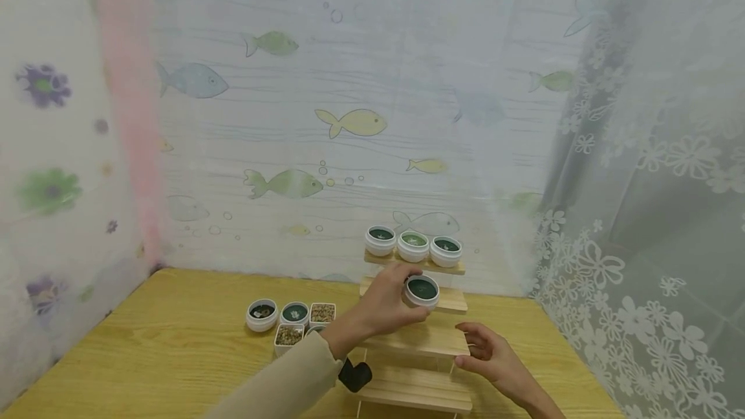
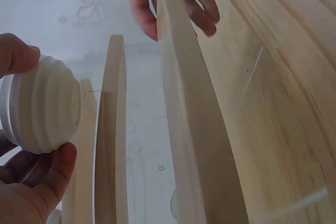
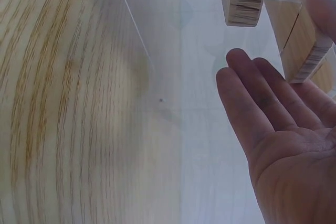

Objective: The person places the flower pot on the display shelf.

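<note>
My left hand [image 1: 387,302] holds a small round white pot [image 1: 421,291] with a dark green top, thumb and fingers around its ribbed side. In the left wrist view the pot [image 2: 47,106] is tilted, its base facing the boards. It is over the middle tiers of a stepped wooden display stand [image 1: 407,336] with clear supports. My right hand [image 1: 495,361] is at the right end of a middle tier. Its thumb touches that board's end, while the fingers [image 3: 278,95] extend fairly straight beside it in the right wrist view.
Three white pots [image 1: 413,246] line the top tier. Left of the stand, a round pot [image 1: 262,315], another green-topped pot [image 1: 295,313] and square pots of granules [image 1: 323,313] crowd the wooden table [image 1: 174,341]. A black object [image 1: 355,377] lies beside the lower tier. Patterned curtains [image 1: 349,83] surround the table.
</note>
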Motion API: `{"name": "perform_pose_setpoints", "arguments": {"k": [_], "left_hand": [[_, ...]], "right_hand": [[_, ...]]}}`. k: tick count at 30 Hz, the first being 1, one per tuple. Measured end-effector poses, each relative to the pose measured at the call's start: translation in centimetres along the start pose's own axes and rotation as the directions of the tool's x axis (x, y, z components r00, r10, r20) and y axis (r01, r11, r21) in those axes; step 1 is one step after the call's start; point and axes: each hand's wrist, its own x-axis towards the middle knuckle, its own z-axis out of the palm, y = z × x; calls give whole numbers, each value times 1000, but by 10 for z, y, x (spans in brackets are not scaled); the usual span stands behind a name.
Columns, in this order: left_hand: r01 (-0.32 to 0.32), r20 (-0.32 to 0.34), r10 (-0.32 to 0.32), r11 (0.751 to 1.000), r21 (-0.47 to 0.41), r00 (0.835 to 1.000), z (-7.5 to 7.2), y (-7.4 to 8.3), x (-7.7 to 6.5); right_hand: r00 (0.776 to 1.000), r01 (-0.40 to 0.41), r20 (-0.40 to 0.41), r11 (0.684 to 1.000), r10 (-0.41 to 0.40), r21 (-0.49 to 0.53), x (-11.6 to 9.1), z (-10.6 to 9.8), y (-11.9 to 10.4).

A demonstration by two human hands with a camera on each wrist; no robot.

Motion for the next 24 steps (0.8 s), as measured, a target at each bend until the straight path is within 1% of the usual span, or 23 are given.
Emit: {"name": "perform_pose_setpoints", "arguments": {"k": [4,9,12,17,24], "left_hand": [[19,-3,-19,1000,-25,1000,8,3,9],[10,-20,-11,999,-31,1000,18,3,19],[17,-22,-18,999,-35,1000,24,2,23],[50,-19,-51,998,-33,999,34,3,27],[109,-32,-109,994,-25,993,43,5,29]], "right_hand": [[1000,1,-1,1000,-1,-3,0,0,1],[1000,1,-4,1000,-1,-7,-1,-1,0],[1000,2,2,1000,-2,-8,-1,-1,0],[1000,6,0,1000,-6,-14,-1,-1,0],[1000,2,-13,1000,-2,-29,-1,0,1]]}}
